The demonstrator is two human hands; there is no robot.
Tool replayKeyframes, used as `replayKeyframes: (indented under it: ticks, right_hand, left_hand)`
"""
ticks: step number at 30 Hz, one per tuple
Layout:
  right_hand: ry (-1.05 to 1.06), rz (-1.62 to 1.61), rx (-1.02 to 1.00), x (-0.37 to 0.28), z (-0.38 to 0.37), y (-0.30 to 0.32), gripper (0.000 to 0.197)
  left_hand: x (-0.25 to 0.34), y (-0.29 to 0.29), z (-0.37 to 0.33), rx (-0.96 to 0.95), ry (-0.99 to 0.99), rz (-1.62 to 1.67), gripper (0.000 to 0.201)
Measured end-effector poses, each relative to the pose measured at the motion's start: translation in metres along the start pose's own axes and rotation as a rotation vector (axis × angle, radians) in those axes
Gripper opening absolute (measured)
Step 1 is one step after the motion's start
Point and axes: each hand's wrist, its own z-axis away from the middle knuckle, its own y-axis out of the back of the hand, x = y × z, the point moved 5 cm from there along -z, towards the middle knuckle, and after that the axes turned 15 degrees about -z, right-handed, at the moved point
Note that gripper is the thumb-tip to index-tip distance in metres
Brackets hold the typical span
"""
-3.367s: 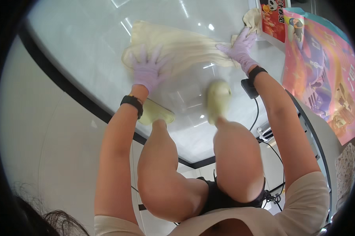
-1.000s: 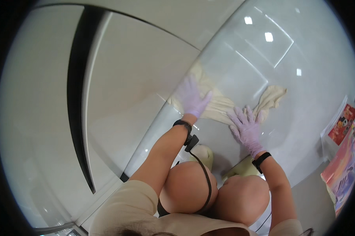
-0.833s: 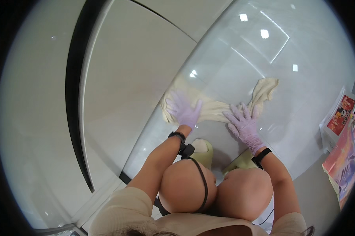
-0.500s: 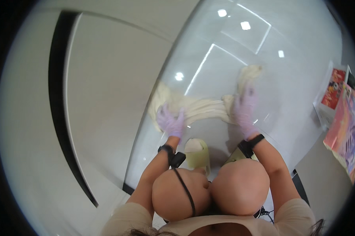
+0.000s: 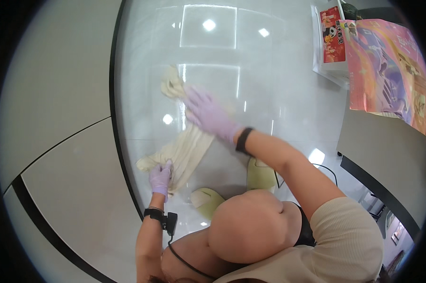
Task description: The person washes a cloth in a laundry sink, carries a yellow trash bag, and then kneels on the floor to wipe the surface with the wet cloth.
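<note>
A cream cloth [image 5: 189,146] lies creased on the glossy tiled floor [image 5: 260,85], its far end bunched up. My left hand [image 5: 160,180], in a thin lilac glove, grips the near left end with its fingers curled into the fabric. Farther out, my gloved right hand [image 5: 210,113] lies flat over the cloth with fingers stretched forward, slightly blurred, covering part of it. Both wrists wear black bands; a small black box sits on the left one.
Pale cabinet fronts [image 5: 71,174] with a dark base edge run along the left. At the right stand a white box [image 5: 316,52] with a red label and a shiny pink-purple bag [image 5: 383,70]. My light green slippers [image 5: 208,200] are just behind the cloth. A thin black cable [image 5: 327,170] lies to the right.
The view has turned, and the cabinet fronts now appear closer to the cloth. My right hand has swept forward and left across it; my left hand has closed on the near end.
</note>
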Motion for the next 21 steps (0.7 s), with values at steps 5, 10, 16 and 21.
replayKeyframes:
  ticks: [5,10,16,21]
  right_hand:
    - [0.151,0.074,-0.011,0.061,-0.063,0.041,0.052]
    - [-0.134,0.17,0.127,0.118,-0.05,0.078,0.052]
    - [-0.51,0.156,0.278,0.16,0.065,0.124,0.054]
    - [-0.631,0.212,0.364,0.185,0.185,0.16,0.054]
  left_hand:
    - [0.07,-0.019,0.018,-0.298,-0.216,0.283,0.02]
    - [0.167,-0.04,0.047,-0.356,-0.633,-0.106,0.035]
    - [0.199,-0.06,0.066,-0.322,-0.856,-0.314,0.043]
    - [0.231,-0.074,0.092,-0.296,-1.2,-0.324,0.055]
